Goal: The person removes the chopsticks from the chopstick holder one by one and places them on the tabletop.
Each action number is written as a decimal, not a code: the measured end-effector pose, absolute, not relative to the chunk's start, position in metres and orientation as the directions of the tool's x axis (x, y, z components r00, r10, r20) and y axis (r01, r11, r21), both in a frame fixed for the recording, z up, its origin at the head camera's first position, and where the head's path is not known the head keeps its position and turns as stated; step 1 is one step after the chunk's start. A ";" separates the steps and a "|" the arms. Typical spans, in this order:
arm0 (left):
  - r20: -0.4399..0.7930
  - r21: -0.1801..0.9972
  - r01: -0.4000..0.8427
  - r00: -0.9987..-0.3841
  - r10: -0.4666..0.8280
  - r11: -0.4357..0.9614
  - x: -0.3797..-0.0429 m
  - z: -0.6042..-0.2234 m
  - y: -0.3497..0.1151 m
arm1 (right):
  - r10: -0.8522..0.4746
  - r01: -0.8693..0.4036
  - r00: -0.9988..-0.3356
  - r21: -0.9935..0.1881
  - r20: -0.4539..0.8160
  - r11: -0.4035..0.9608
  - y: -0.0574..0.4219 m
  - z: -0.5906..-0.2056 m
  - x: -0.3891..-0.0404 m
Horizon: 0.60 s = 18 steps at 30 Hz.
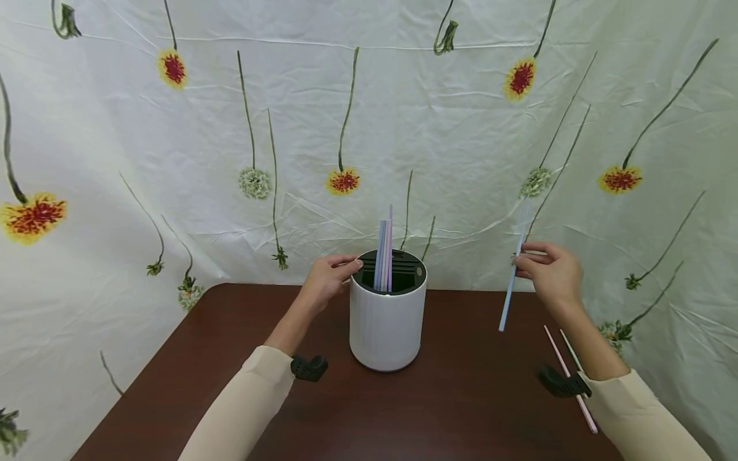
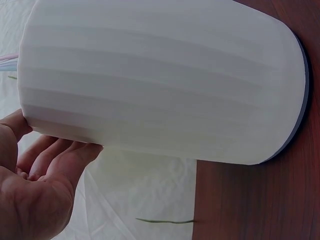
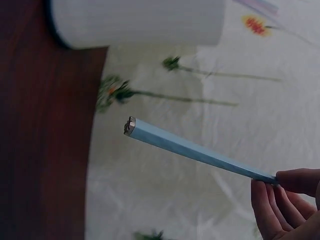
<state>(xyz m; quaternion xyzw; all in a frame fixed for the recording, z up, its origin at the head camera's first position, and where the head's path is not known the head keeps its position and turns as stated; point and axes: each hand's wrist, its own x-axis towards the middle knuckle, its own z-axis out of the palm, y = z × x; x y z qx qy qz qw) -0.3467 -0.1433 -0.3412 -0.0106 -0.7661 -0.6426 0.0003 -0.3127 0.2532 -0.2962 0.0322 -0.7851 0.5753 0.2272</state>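
Note:
A white cylindrical chopstick holder [image 1: 385, 333] with a dark slotted top stands upright on the table. Several pastel chopsticks [image 1: 383, 256] rise out of it. My left hand [image 1: 328, 280] grips its upper rim from the left, thumb over the edge; in the left wrist view the fingers [image 2: 75, 162] lie along the outer wall. Off to the right, my right hand [image 1: 551, 272] pinches a light blue chopstick [image 1: 510, 294] between thumb and fingers. Raised over the table, the chopstick slants, and its thick end with a silvery cap [image 3: 130, 126] points down.
A pink chopstick [image 1: 587, 416] and a pale one [image 1: 567, 344] lie on the dark brown table [image 1: 450, 410], partly under the right forearm. Behind the table hangs a white cloth [image 1: 311, 115] printed with flowers.

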 end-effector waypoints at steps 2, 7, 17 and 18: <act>0.014 0.984 0.017 -1.000 0.015 0.179 -0.347 -0.341 -0.144 | 0.219 -0.269 -0.903 -0.884 0.369 0.382 0.265 -0.307 -0.311; 0.016 0.984 0.019 -1.000 0.017 0.176 -0.347 -0.343 -0.144 | 0.246 -0.130 -0.924 -0.844 0.294 0.520 0.291 -0.335 -0.309; 0.019 0.985 0.023 -1.000 0.022 0.169 -0.346 -0.341 -0.144 | 0.220 0.007 -0.960 -0.767 0.175 0.642 0.329 -0.383 -0.303; 0.016 0.986 0.019 -1.000 0.022 0.164 -0.347 -0.341 -0.144 | 0.212 0.013 -0.964 -0.765 0.163 0.644 0.333 -0.387 -0.303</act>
